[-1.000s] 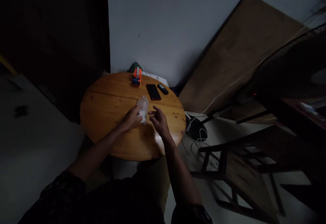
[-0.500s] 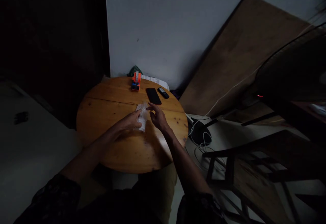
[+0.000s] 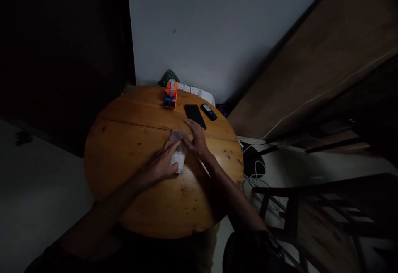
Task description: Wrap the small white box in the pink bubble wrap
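Observation:
A small oblong packet in clear, crinkly plastic wrap [image 3: 179, 157] lies on the round wooden table [image 3: 124, 157]. My left hand [image 3: 163, 162] grips its left side, the thumb at the near end and the fingers reaching over the top. At the far right end of the packet is my right hand [image 3: 197, 139], its fingers stretched out and its thumb apart, touching or nearly touching the wrap. The wrap's far end is blurred there. Just beyond the right fingertips lies a flat black rectangular object [image 3: 195, 115].
An orange and blue tape dispenser [image 3: 171, 94] stands at the table's far side. Beside the black rectangle is a dark keypad phone [image 3: 208, 112]. Right of the table are white cables [image 3: 257, 169], a wooden chair [image 3: 292, 211] and a leaning board [image 3: 289, 74]. A wall [image 3: 199, 32] rises behind.
My left hand has closed in on the packet's side. My right hand's fingers, bent above the far end before, are now straighter and lower. The camera view has shifted closer to the table.

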`<state>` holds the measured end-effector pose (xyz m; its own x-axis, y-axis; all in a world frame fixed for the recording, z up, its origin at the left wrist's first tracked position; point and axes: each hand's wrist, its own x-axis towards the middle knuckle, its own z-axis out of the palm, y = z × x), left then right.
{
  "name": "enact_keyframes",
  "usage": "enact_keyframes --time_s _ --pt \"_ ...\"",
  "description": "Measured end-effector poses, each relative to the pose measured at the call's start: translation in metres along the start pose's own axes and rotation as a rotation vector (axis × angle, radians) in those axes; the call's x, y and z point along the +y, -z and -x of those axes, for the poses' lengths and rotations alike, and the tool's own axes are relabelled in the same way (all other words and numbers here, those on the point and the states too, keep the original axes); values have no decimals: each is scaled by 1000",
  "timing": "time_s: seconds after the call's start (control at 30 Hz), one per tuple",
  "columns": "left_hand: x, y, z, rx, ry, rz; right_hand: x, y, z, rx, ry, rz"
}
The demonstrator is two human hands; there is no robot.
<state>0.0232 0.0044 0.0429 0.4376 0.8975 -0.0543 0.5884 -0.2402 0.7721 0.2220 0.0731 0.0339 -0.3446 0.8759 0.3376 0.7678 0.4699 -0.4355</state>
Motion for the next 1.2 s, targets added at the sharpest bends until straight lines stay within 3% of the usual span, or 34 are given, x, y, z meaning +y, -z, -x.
enact_keyframes --time_s 0.1,0.2,0.3,0.4,0.6,0.7,0.8,0.9,1.03,1.1,1.2 --pt "-1 -1 -1 -13 4 14 10 19 3 48 -75 -103" --pt "-4 -1 -4 -24 0 48 6 33 -9 -152 79 -53" --pt "-6 -1 -6 -46 33 88 -7 34 -28 -413 240 72" --pt "-8 -3 -6 -45 63 111 -16 32 -43 -562 289 170" --pt "-12 -14 -2 27 18 115 -22 34 -57 -538 372 275" --pt "-11 -19 2 125 -86 74 -20 18 -63 -595 403 304" --pt "-10 -17 4 116 -205 -19 -12 2 -61 -623 429 272" --pt "-11 -12 4 42 -247 -63 3 3 -46 -457 329 192" --pt "-12 -10 3 55 -259 -38 28 19 -17 -105 -101 -10" --pt "-12 -10 4 63 -263 -29 37 20 -9 -118 -303 -113" --pt "-11 -10 4 62 -261 -25 37 10 -12 -245 -444 -161"
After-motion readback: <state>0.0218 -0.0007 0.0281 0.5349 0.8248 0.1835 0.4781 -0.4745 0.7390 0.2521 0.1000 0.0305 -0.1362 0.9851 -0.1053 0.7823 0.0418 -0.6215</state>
